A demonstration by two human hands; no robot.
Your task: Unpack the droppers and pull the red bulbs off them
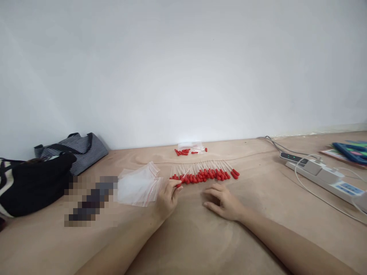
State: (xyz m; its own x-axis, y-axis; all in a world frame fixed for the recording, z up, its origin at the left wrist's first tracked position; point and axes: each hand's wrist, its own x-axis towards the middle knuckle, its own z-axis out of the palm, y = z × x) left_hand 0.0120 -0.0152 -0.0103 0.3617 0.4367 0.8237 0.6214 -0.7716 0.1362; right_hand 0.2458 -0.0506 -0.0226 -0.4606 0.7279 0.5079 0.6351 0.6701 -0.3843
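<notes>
My left hand (169, 198) is closed in a pinch on a pale stick with a red tip (179, 185), held at the red end with its shaft slanting up to the right. Just beyond it lies a row of similar red-tipped sticks (205, 175), side by side, red ends toward me. My right hand (225, 201) rests near the table in front of the row, fingers loosely curved and thumb apart, with nothing visible in it. To the left of my left hand, clear zip bags (136, 187) with red seal lines lie in an overlapping pile.
Near the wall lie a clear bag (189, 145) and more red-tipped pieces (182, 152). At left are a striped bag (88, 151), a black bag (43, 185) and a blurred-out dark object (93, 198). A power strip (323, 179) with cables and a blue item (351, 152) occupy the right.
</notes>
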